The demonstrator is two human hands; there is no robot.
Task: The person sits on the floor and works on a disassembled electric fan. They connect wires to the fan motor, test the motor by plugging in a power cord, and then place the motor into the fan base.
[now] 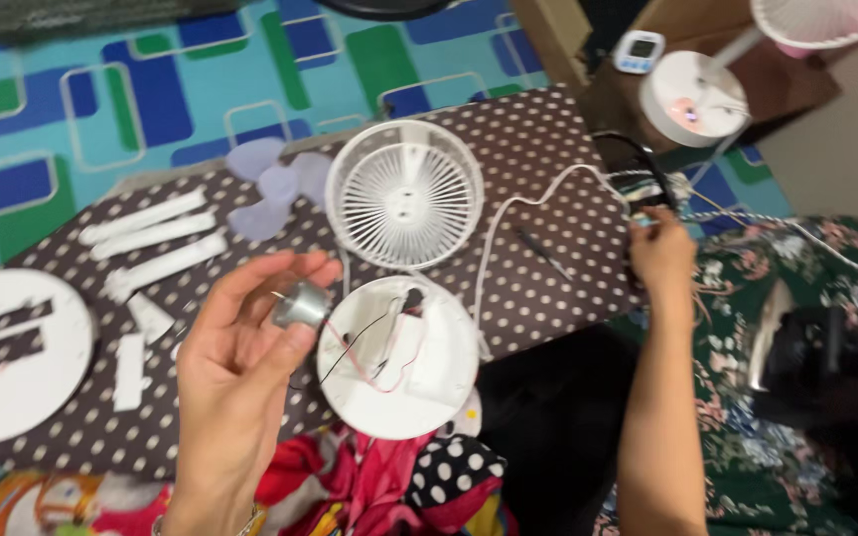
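So the fan's fully apart, grille [404, 194] and blades [275, 184] off, your left hand [240, 362] pinching the motor [302, 306], right hand [661, 248] gripping cables [647, 184], reassembly all left.

White fan grille [404, 194], pale blades [272, 189]

A home floor: patterned mat [101, 89], floral bedding [747, 298], dismantled fan parts [404, 194].

small silver motor [301, 306] with thin wires, beside round white base [419, 382]
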